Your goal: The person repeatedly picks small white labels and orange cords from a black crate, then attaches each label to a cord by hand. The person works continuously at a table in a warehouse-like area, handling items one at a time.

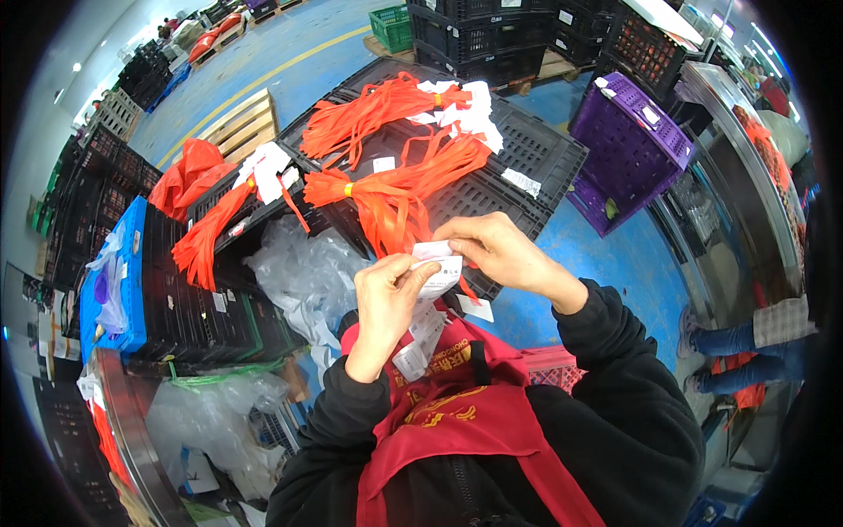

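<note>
My left hand pinches a small white printed label between thumb and finger. Closed on the label's upper right side is my right hand, so both hands hold it together. Below them a strip of white labels hangs down over my red apron. Just beyond the fingers lies a bundle of orange ribbon strips, tied with a yellow band, its loose ends reaching close to the label. A second orange bundle with white tags rests behind it on black crates.
Another tagged orange bundle drapes over crates at the left. Clear plastic bags sag between the crates. A purple crate stands at the right on the blue floor. Another person's legs show at the right, beside a metal-edged table.
</note>
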`<state>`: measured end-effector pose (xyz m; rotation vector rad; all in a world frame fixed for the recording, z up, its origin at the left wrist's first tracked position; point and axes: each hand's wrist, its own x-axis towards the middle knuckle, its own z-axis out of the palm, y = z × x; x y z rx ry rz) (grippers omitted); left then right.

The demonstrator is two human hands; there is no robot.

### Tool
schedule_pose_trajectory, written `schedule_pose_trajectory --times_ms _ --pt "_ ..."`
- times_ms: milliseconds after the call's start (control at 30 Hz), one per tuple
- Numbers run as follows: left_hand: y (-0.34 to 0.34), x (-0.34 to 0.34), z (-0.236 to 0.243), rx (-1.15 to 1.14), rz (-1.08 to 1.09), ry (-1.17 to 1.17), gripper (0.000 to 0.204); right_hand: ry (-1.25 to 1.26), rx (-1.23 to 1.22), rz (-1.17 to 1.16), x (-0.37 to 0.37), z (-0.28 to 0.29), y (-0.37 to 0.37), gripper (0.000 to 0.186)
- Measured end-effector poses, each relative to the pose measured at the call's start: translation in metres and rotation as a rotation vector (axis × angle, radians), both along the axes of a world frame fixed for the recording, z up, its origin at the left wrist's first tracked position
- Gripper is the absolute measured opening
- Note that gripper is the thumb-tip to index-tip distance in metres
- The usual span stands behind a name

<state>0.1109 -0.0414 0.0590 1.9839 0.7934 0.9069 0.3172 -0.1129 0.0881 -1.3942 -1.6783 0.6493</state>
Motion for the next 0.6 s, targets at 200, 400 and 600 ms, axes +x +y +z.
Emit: schedule_pose_trajectory --times_ms 200,400,600 --pt "0.003 0.001 -0.001 -0.024 0.026 0.006 0.018 -0.028 -0.01 0.119 0.003 0.002 -0.002 0.019" --pt "0.003 -0.001 0.001 0.015 0.028 0.016 0.018 -0.047 0.002 0.083 -0.002 0.002 -0.006 0.014" --pt "0.009 -0.016 -0.009 0.008 0.005 0.017 0.039 -0.181 0.162 -0.251 -0.011 0.002 -0.013 0.006"
